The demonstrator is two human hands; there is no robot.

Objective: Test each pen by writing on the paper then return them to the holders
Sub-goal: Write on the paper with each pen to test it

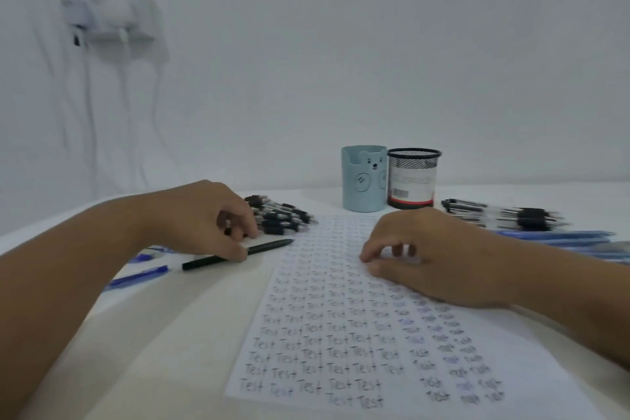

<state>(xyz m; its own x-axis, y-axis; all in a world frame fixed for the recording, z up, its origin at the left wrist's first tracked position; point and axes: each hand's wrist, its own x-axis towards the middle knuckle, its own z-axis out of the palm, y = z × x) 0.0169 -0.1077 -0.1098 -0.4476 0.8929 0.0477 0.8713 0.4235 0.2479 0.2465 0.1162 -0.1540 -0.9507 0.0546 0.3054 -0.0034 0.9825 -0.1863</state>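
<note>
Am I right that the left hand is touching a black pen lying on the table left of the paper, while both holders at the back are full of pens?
Not quite. The head view shows the blue holder and the mesh holder with no pens sticking out; the pens lie in piles on the table. The rest holds: the left hand touches the black pen left of the paper.

Left hand [208, 215] palm-down with fingers curled; right hand [433, 252] palm-down, fingers loosely bent.
</note>
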